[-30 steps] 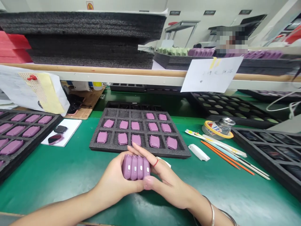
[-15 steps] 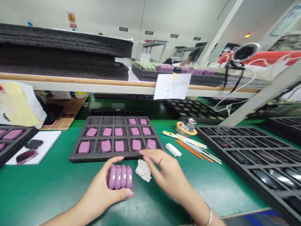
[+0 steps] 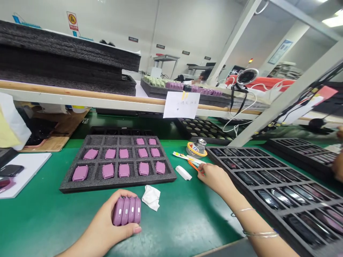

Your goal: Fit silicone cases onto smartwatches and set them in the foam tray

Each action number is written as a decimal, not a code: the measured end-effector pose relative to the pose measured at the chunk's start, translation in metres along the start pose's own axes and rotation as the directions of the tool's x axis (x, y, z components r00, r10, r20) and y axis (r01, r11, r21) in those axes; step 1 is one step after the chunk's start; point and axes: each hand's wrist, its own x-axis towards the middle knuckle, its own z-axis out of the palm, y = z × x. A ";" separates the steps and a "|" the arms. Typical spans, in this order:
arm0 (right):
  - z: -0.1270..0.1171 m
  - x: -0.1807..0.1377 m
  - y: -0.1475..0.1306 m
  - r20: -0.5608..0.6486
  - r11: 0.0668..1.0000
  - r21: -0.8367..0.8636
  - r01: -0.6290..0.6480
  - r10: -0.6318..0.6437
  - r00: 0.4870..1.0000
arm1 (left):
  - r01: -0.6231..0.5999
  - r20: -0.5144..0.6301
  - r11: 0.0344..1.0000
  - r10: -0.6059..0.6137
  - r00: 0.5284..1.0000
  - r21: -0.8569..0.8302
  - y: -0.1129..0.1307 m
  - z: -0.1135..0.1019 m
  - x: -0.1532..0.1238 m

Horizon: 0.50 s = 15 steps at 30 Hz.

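Left hand point(image 3: 105, 221) is clamped around four pink cases point(image 3: 126, 211), which stand on edge, side by side and pressed together; the grip appears to keep them as one block, and the hand rests low on the green bench mat point(image 3: 45, 217) in front of the foam tray point(image 3: 118, 186). Right hand point(image 3: 214, 179) is well apart from the left, reaching across the bench, its fingers point(image 3: 205, 170) at the orange-tipped sticks point(image 3: 194, 166); whether they grip a stick cannot be told. The foam tray holds twelve pink units point(image 3: 124, 170), one per pocket, five in the front row, five in the middle and two at the back right, with three back pockets vacant; the separate pockets appear meant to keep units from touching. One white wipe point(image 3: 151, 197) lies between the left-hand block and the tray's front edge, within easy reach. One white plastic part point(image 3: 183, 172) lies just beside the sticks, and one tape roll point(image 3: 197, 154) sits behind them. The stick count cannot be confirmed, as the right hand hides part of the bundle. A black tray point(image 3: 211, 151) of dark glossy units point(image 3: 281, 196) lies under the right forearm.
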 end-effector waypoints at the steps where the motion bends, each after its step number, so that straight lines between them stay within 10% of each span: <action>1: 0.001 0.001 -0.001 -0.013 1.000 0.025 0.005 -0.005 1.000 | -0.004 -0.004 1.000 0.004 1.000 0.005 -0.001 -0.001 0.000; 8: -0.021 0.022 0.015 -0.241 0.916 0.393 0.080 0.019 0.970 | 0.020 0.039 0.998 -0.022 0.999 0.060 -0.003 -0.005 0.003; 15: -0.033 0.074 0.027 -0.410 0.591 0.783 0.193 0.258 0.875 | 0.005 0.054 0.997 -0.009 0.999 0.071 -0.003 -0.005 0.003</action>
